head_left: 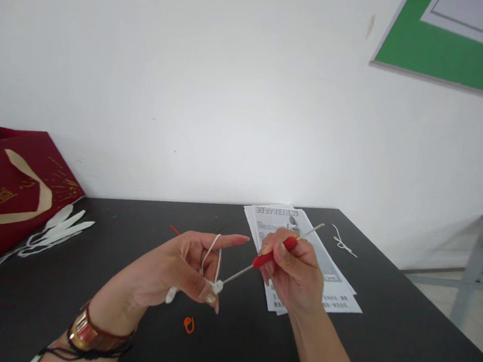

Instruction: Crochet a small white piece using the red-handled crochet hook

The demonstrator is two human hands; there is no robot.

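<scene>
Beneath both grips stretches a black table (380, 326); under the right hand (297, 272) lie printed sheets (334, 283). That hand clasps a red-handled hook (264, 259), its tip meeting white yarn (218, 286) pinched in the left hand (172, 265). Nearer than that pinch lies an orange clip (187, 322).

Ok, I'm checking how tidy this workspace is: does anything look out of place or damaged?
Nothing looks spilled. The printed sheets are stacked unevenly, their edges out of line. To their right, a looped scrap of white yarn lies loose on the dark table. A brownish blemish marks the white wall beside the green board.
</scene>
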